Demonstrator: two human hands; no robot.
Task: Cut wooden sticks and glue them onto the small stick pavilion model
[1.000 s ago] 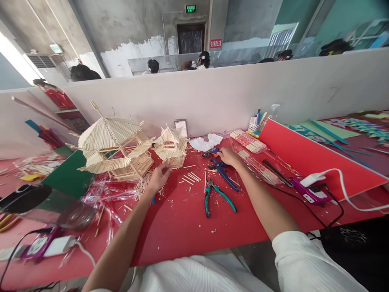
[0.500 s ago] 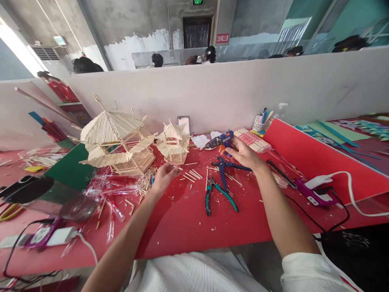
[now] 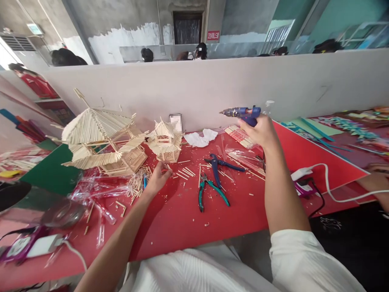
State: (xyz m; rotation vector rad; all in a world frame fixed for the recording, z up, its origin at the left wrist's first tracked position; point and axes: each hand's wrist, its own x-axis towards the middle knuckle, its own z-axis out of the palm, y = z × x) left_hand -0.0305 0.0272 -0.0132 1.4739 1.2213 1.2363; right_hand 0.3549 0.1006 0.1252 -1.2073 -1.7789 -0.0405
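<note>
My right hand [image 3: 261,132] is wrapped round the handle of a blue hot glue gun [image 3: 240,112]. It holds the gun up off the table, with the nozzle pointing left. My left hand [image 3: 159,177] rests low over the table, fingers curled together just in front of a small stick-built pavilion model [image 3: 165,142]. Whatever is pinched in those fingers is too small to make out. To its left stands a larger pavilion model [image 3: 97,125] with a ribbed stick roof. Several short wooden sticks [image 3: 186,173] lie right of my left hand.
Green-handled pliers [image 3: 212,190] and a blue cutter [image 3: 216,168] lie mid-table. White tissue [image 3: 200,138] and packed sticks [image 3: 239,136] are behind. Clear plastic wrap [image 3: 91,190] and a bottle [image 3: 45,207] lie left. A red board [image 3: 316,156] leans right; another person's hand [image 3: 379,168] shows beyond.
My right hand has lifted the glue gun from near the tabletop, up and to the right. My left hand has turned slightly, staying by the small pavilion. The whole view has shifted a little.
</note>
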